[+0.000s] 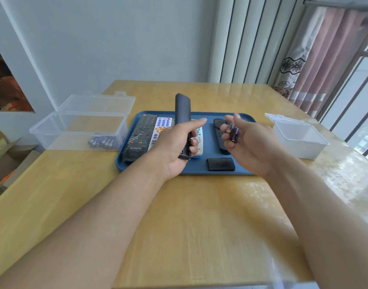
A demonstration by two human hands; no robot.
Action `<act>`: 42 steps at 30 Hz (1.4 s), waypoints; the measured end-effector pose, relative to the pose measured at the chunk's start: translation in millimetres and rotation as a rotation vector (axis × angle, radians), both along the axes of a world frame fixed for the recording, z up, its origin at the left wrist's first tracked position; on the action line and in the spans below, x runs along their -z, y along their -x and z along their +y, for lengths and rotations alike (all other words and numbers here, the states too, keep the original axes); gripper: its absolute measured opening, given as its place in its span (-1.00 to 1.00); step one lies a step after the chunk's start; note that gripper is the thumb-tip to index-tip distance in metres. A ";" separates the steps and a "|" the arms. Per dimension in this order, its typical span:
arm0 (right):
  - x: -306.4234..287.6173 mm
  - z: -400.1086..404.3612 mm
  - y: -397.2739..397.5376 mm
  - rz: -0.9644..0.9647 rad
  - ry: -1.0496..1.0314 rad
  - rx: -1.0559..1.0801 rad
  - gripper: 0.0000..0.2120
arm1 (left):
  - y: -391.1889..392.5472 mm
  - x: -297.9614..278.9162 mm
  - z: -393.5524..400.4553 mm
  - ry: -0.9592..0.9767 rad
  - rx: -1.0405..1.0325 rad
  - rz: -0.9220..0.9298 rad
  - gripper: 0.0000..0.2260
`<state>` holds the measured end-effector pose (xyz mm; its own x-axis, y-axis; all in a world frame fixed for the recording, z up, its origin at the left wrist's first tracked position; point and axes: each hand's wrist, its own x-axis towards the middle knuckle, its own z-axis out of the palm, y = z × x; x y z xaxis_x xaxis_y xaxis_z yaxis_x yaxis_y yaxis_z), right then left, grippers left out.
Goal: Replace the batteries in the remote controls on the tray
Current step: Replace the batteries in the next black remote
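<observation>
My left hand (pixel 176 147) grips a slim black remote (pixel 182 113), tilted up and away from me above the blue tray (pixel 204 165). My right hand (pixel 247 142) is palm up over the tray's right part, with two purple batteries (pixel 233 132) lying on its curled fingers. On the tray lie a black remote (pixel 139 138) at the left, a white remote with coloured buttons (pixel 162 127) beside it, and another black remote (pixel 219 130) partly behind my right hand. A loose black battery cover (pixel 220 164) lies near the tray's front edge.
A clear open box (pixel 78 130) with several batteries (pixel 102 141) in its corner stands left of the tray. A smaller white open box (pixel 299 140) stands to the right. The wooden table (pixel 179 226) reaches to me. A curtain and a window are at the right.
</observation>
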<state>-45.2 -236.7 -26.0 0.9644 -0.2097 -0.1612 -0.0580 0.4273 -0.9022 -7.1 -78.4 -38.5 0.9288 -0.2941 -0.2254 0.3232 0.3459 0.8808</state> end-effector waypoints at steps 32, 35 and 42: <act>-51.5 264.1 -149.2 -0.497 1.872 -0.804 -0.72 | -82.9 -38.4 239.6 -0.257 -0.888 -0.303 -0.81; -43.0 279.6 -155.6 -0.523 1.948 -0.865 -0.69 | -80.8 -36.5 242.4 -0.233 -0.830 -0.280 -0.82; -34.9 289.0 -157.7 -0.523 2.147 -0.956 -0.64 | -79.6 -27.6 248.7 -0.201 -0.792 -0.227 -0.86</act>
<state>112.4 52.2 8.9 0.7280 0.6485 -0.2224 0.6813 -0.7204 0.1298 72.5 170.3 -10.9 0.8724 0.4886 0.0130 -0.1404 0.2252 0.9641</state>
